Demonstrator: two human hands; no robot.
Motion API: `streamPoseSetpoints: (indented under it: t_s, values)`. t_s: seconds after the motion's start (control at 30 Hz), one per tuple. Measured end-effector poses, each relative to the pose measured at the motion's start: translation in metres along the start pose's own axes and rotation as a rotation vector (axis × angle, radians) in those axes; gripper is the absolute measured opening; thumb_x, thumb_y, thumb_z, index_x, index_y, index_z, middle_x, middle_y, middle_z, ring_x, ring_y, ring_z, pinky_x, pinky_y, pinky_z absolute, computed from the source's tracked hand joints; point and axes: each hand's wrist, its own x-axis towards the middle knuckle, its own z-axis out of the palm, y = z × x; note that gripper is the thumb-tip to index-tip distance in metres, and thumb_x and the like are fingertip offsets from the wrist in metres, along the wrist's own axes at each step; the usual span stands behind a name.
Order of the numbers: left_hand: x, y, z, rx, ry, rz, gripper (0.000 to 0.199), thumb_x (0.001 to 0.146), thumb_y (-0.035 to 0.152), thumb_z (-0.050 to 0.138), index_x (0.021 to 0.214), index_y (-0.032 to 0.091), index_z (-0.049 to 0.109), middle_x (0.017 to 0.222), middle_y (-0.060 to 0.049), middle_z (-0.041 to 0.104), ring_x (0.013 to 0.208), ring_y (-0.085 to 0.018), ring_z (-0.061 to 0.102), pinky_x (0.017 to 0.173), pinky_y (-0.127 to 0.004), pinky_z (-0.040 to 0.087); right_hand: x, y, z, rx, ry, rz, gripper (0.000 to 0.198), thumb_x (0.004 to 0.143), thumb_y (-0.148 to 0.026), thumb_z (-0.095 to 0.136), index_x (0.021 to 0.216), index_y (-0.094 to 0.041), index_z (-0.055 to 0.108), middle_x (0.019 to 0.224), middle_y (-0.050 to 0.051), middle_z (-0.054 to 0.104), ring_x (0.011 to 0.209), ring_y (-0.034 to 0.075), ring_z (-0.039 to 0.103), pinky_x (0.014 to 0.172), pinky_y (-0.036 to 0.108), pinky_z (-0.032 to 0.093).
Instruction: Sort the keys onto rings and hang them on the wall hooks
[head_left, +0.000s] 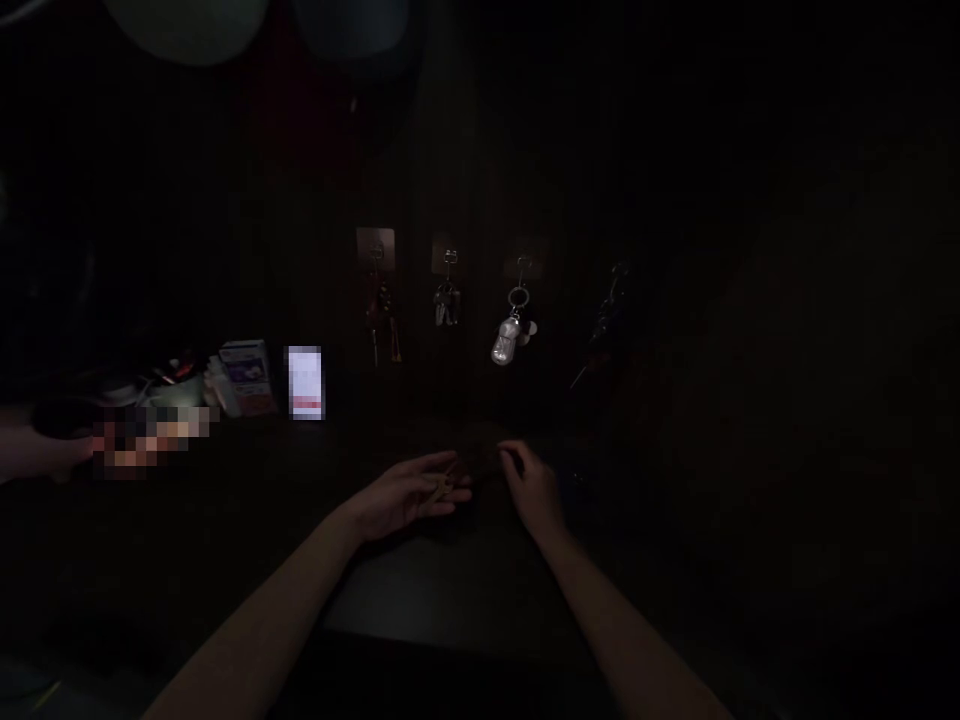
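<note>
In the dim light my left hand (401, 495) lies palm partly up, its thumb pressed on a small brass-coloured key (439, 488) that rests across the fingers. Just to its right, my right hand (532, 490) is closed, thumb and forefinger pinched together. Whatever is between them is too dark to make out. Beyond both hands, bunches of keys hang from wall hooks: one with a reddish-brown piece (381, 315), a small silver bunch (447, 302), and one with a shiny silver key fob (508, 340). A further dark bunch (604, 310) hangs at the right, barely visible.
A lit screen (305, 382) stands at the left, beside small boxes (247, 378) and a pale container (176, 388). Another person's arm (34, 445) reaches in from the left edge. Large rounded shapes (187, 25) hang at the top. The tabletop (420, 600) is mostly in shadow.
</note>
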Motion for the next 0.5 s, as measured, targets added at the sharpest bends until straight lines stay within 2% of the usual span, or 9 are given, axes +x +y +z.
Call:
streamPoseSetpoints:
  t_s: [0.13, 0.33, 0.5]
  values:
    - [0.001, -0.003, -0.003, -0.005, -0.015, 0.025, 0.060, 0.077, 0.017, 0.062, 0.131, 0.018, 0.037, 0.123, -0.016, 0.055, 0.103, -0.022, 0.060, 0.082, -0.030, 0.047, 0.000, -0.001, 0.000, 0.036, 0.040, -0.018, 0.023, 0.085, -0.030, 0.041, 0.094, -0.021, 0.060, 0.093, 0.005, 0.068, 0.087, 0.020, 0.063, 0.078, 0.032, 0.047]
    - [0.007, -0.008, -0.006, 0.108, 0.049, 0.114, 0.055, 0.070, 0.014, 0.068, 0.122, 0.021, 0.050, 0.111, -0.010, 0.058, 0.087, -0.014, 0.060, 0.067, -0.024, 0.043, -0.001, -0.009, -0.004, 0.118, 0.121, -0.105, 0.022, 0.086, -0.029, 0.044, 0.100, -0.021, 0.058, 0.097, 0.006, 0.067, 0.091, 0.018, 0.062, 0.080, 0.032, 0.048]
    - [0.012, -0.015, -0.008, 0.229, 0.079, 0.135, 0.050, 0.071, 0.020, 0.067, 0.119, 0.022, 0.054, 0.105, -0.008, 0.059, 0.087, -0.014, 0.058, 0.075, -0.027, 0.043, -0.004, -0.012, -0.004, 0.110, 0.184, -0.213, 0.019, 0.086, -0.029, 0.045, 0.098, -0.022, 0.059, 0.095, 0.005, 0.067, 0.090, 0.017, 0.062, 0.080, 0.031, 0.049]
